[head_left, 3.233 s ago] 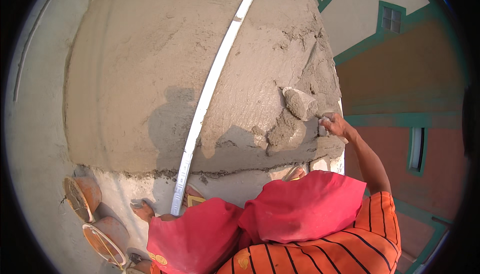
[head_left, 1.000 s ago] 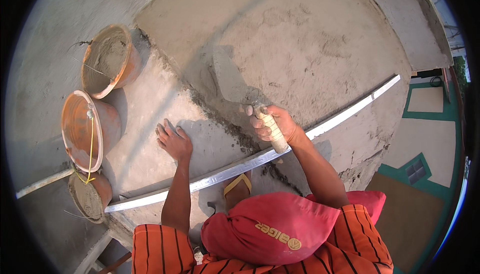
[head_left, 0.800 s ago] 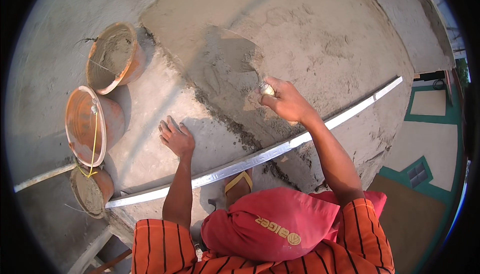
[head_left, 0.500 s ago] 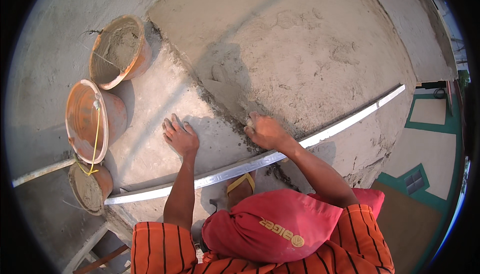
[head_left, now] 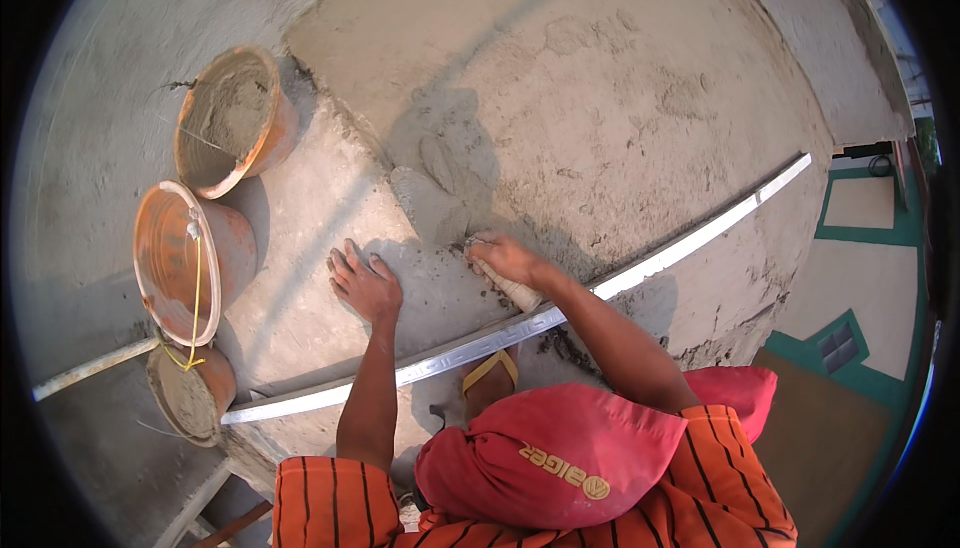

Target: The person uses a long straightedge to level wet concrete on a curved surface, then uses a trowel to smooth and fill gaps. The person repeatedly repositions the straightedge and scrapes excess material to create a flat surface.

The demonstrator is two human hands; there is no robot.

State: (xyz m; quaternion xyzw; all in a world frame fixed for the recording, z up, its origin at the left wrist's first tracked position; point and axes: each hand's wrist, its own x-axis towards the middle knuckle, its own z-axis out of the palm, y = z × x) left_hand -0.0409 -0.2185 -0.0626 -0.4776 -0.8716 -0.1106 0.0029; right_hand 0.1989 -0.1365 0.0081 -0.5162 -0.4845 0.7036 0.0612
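Over there, the right hand point(head_left: 506, 258) is wrapped round the trowel point(head_left: 428, 206), its blade lying along the mortar point(head_left: 620, 98)'s edge. The left hand point(head_left: 368, 286) rests nearby on pale slab point(head_left: 300, 210), fingers spread.

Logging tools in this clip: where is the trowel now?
In the head view, the trowel is just left of centre, in the right hand, at the edge of the mortar.

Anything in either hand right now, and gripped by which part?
The right hand holds the trowel by its pale handle, near the blade. The left hand is open and holds nothing.
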